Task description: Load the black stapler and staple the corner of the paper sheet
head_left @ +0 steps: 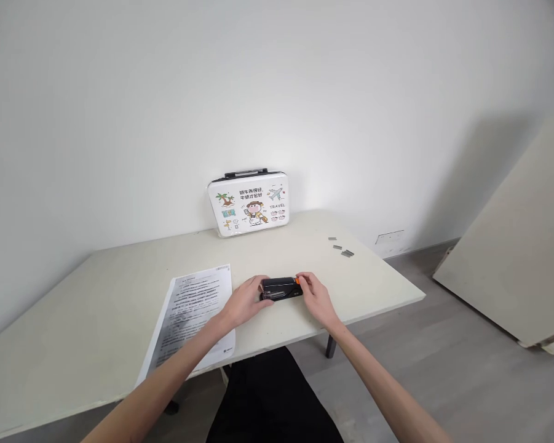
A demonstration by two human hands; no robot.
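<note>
1. Tabletop (50,344), pale off-white and flat, runs across the view along a plain white wall (120,111)
2. White printed paper sheet (203,304) with rows of dark text lies on it, near the front edge, the left forearm crossing in front of it
3. Left hand (248,300), just right of the sheet, is curled round the left end of a black stapler with an orange end piece (280,284), thumb on the near side, fingers on the far side
4. White rectangular case with a black handle and coloured cartoon prints (233,220) stands on edge at the back, by the wall
5. Stapler lies sideways between the two hands, above the near part of the tabletop; whether it touches the surface I cannot tell
6. Right hand (317,301) is closed on the right end, fingertips at the orange piece; how tightly, I cannot tell
7. Small grey staple strips (347,253) lie scattered farther back, well apart from the right hand
8. Large pale flat panel (502,258) stands at far right, over a grey floor (396,351)
</note>
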